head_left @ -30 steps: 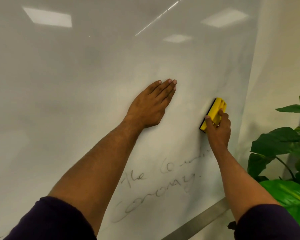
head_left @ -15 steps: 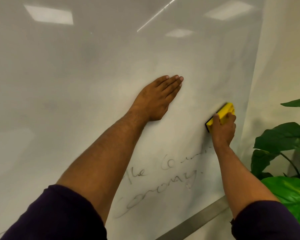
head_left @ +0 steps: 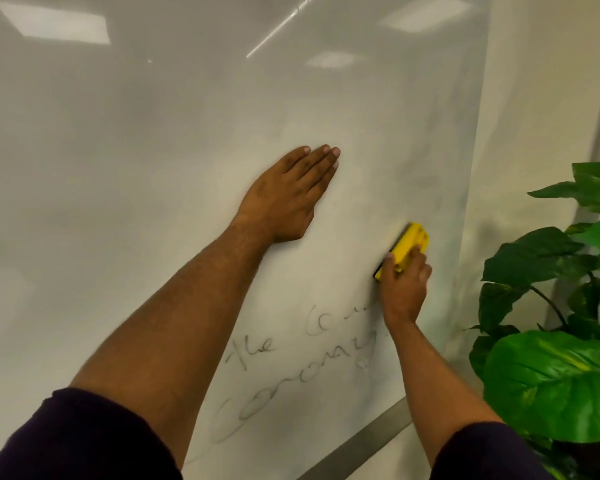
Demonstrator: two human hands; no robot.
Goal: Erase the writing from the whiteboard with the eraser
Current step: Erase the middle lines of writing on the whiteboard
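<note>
A large whiteboard (head_left: 153, 168) fills most of the view. Faint grey handwriting (head_left: 302, 362) in two lines sits low on it, between my two arms. My right hand (head_left: 404, 289) is shut on a yellow eraser (head_left: 409, 244) with a black pad, pressed against the board just above the right end of the writing. My left hand (head_left: 288, 195) lies flat on the board, fingers together, up and left of the eraser, holding nothing. Smudged grey marks (head_left: 426, 168) show near the board's right edge.
A leafy green plant (head_left: 555, 341) stands close to the right of my right arm. The board's metal bottom rail (head_left: 371, 441) runs diagonally at the lower right. A plain wall (head_left: 534, 98) lies beyond the board's right edge.
My right hand has slid the eraser first right, then down and left toward the writing. My left hand has stayed flat on the board.
</note>
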